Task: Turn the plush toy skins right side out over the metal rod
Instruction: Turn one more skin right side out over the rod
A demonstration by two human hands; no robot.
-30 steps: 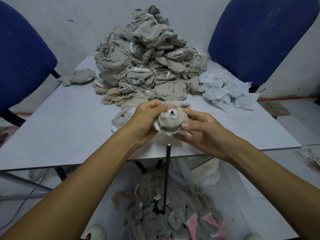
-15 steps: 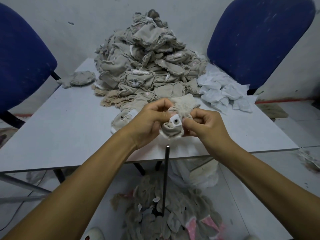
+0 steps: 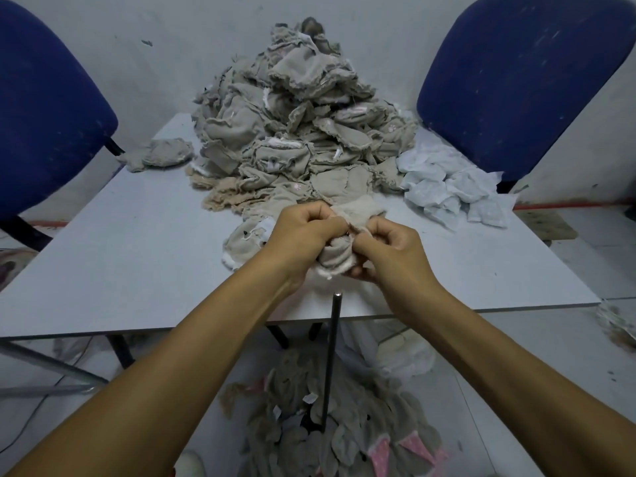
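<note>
Grey laminate tabletop lies bare across its whole left half, from the near edge up to the far left corner, where one loose beige skin sits apart from the rest. A tall heap of beige fabric skins fills the middle and far edge, and a smaller spread of pale blue-white fabric pieces runs toward the right edge. The near right corner is bare too.

Both hands work just above the near edge, close together. The left hand and the right hand each have curled fingers pinching the same small beige plush toy skin, which is bunched between them, with a fluffy cream lobe showing above the knuckles and a pale fuzzy rim at its bottom.

The thin dark metal rod stands upright in front of the near edge; its shiny tip is just below the skin and apart from it. Around its base on the floor lies a pile of grey-beige skins with pink spotted ears. Blue padded chairs stand at both far corners.
</note>
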